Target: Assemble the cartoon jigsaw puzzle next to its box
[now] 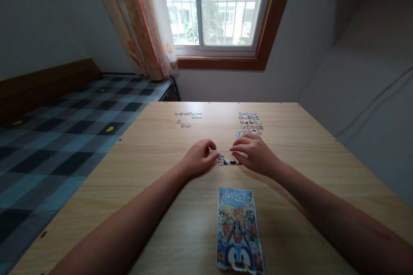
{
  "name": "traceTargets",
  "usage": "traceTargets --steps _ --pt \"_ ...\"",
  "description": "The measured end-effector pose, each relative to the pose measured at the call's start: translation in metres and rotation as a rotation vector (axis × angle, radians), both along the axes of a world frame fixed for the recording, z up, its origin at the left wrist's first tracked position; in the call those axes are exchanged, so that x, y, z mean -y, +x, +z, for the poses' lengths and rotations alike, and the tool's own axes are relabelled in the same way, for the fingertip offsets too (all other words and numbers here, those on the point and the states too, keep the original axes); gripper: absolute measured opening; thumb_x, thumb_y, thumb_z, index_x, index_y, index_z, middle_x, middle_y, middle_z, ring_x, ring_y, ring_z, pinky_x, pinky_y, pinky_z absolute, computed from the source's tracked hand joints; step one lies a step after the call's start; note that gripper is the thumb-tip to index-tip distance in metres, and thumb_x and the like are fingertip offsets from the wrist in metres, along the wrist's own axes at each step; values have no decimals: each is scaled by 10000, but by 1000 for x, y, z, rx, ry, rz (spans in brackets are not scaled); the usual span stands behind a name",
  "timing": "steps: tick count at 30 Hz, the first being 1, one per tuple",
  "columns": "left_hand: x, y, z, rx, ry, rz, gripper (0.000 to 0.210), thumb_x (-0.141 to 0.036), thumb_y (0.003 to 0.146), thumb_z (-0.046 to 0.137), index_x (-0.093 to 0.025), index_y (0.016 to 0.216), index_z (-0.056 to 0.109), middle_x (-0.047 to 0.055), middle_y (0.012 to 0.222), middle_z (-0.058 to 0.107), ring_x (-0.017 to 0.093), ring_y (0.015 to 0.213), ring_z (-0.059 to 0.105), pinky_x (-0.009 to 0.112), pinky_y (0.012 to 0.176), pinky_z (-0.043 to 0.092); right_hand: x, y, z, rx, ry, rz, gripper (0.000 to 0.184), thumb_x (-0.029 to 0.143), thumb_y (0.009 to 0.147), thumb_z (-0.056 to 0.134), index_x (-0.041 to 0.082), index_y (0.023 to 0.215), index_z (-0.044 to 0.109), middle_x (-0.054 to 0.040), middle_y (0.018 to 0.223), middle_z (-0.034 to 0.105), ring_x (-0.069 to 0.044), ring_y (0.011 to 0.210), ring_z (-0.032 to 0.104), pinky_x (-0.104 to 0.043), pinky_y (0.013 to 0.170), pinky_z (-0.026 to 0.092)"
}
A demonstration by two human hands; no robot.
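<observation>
A partly joined strip of jigsaw puzzle (229,162) lies flat on the wooden table, with white, dark and blue patches along it. My left hand (200,157) rests at the strip's left end, thumb tip close to its edge, fingers curved and apart with nothing between them. From the right, my right hand (254,153) reaches over the strip and covers its right end. Its thumb and fingertips are drawn close together, and whatever is in them is too small to make out. Nearer to me lies a Bluey picture sheet (239,230), face up.
Rows of loose puzzle pieces (250,122) lie beyond my right hand. A smaller group of pieces (189,114) is at the far left of the table (155,146). A bed with a checked cover (64,137) stands left, below a curtain (138,21) and window (226,8).
</observation>
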State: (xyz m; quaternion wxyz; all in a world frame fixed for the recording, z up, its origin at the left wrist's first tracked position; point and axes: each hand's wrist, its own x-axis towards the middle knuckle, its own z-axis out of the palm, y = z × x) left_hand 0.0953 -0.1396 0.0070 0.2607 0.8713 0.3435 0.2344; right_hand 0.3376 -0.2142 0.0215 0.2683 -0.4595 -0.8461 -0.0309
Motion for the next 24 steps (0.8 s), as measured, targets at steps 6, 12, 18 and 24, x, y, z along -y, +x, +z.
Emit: traceTargets --steps 6,12,18,24 --pt "-2 -2 -2 -18 43 -14 273 -386 772 755 -214 907 592 32 828 622 223 821 562 343 723 436 -31 -20 21 85 -237 -5 112 220 829 727 273 879 812 -36 863 789 -191 776 687 -330 735 519" --pt "3 -1 -2 -77 129 -52 324 -371 714 776 -229 873 532 48 920 610 247 898 551 366 779 440 -40 -45 37 169 -602 -126 143 196 747 734 275 816 831 -16 640 739 -162 546 626 -283 514 419" --pt "2 1 -2 -101 86 -41 341 -394 740 736 -239 773 434 20 806 572 219 804 519 330 692 390 -40 -46 36 183 -625 -142 150 255 769 726 286 874 829 -7 678 750 -142 571 634 -256 545 404" --pt "0 2 0 -152 82 -43 323 -357 750 717 -234 745 418 11 784 561 212 797 515 319 683 366 -36 -53 42 304 -619 -194 175 291 807 704 285 931 828 -31 753 765 -172 688 675 -268 642 426"
